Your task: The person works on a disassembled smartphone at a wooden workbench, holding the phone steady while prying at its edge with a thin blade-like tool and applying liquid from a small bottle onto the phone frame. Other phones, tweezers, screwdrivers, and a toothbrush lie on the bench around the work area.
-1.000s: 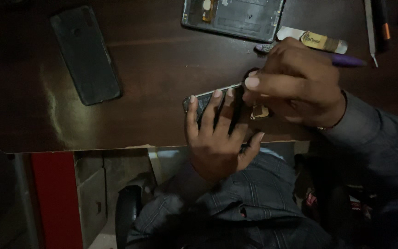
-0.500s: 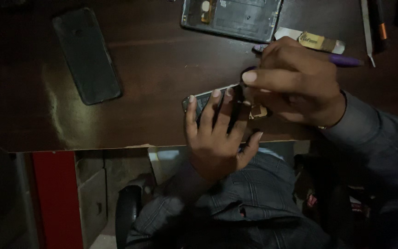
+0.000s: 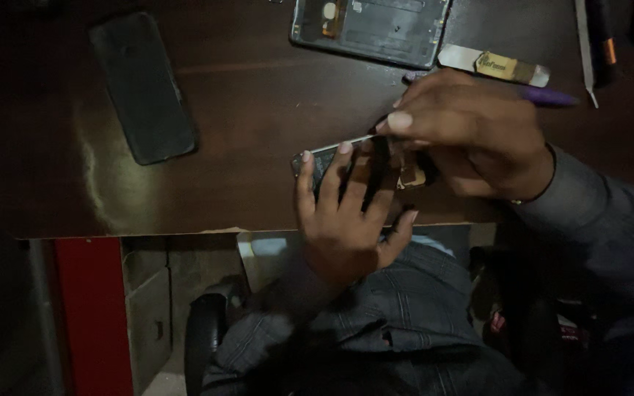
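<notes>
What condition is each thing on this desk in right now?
Small phone: opened, pinned flat under left hand.
Right hand: pinching at the phone's top edge.
Grey phone frame: opened, insides showing.
Black phone: flat, untouched.
Purple pen: lying loose.

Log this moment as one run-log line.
left hand: pressing opened phone onto table | right hand: working at phone's top edge with purple tool | nearby: dark phone, back cover
</notes>
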The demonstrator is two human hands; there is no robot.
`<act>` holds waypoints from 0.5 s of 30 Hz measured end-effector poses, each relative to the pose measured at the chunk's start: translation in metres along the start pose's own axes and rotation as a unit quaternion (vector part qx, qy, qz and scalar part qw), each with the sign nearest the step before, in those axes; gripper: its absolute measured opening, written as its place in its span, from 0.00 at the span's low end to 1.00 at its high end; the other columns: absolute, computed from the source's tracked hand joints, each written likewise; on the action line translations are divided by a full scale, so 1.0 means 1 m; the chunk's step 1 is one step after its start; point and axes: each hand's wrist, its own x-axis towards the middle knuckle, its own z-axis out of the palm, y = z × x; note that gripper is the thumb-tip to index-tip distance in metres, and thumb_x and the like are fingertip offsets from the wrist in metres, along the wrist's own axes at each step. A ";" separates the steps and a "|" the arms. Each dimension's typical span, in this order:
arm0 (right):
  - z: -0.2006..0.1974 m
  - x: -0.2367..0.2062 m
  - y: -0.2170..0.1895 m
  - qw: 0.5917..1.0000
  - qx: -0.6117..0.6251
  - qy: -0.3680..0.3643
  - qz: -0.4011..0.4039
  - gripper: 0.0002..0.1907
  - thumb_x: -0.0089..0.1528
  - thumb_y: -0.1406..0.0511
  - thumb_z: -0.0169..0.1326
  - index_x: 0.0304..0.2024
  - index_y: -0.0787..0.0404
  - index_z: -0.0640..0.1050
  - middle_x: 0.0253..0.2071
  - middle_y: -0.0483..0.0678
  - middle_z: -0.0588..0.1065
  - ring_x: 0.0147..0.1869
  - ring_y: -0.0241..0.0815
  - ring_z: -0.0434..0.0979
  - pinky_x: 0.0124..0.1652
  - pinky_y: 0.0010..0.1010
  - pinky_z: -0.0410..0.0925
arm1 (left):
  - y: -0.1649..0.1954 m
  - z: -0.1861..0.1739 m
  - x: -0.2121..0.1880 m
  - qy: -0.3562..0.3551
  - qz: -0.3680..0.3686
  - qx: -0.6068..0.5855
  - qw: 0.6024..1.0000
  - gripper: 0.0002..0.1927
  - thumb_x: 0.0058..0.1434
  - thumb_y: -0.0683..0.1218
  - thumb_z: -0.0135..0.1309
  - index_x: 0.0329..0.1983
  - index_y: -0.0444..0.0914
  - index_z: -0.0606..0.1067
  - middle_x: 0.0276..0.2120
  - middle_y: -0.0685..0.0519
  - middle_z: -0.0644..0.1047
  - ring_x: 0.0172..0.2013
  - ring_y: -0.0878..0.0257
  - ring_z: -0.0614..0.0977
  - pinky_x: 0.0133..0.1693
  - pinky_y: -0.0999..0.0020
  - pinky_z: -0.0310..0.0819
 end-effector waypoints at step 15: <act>-0.002 -0.005 0.002 1.000 -0.001 0.012 -0.014 0.26 0.67 0.76 0.59 0.65 0.66 0.66 0.47 0.58 0.77 0.50 0.51 0.82 0.49 0.33 0.76 | 0.002 -0.001 0.002 0.004 -0.003 -0.018 1.000 0.26 0.66 0.60 0.60 0.58 0.38 0.82 0.63 0.39 0.72 0.69 0.42 0.68 0.70 0.28 0.51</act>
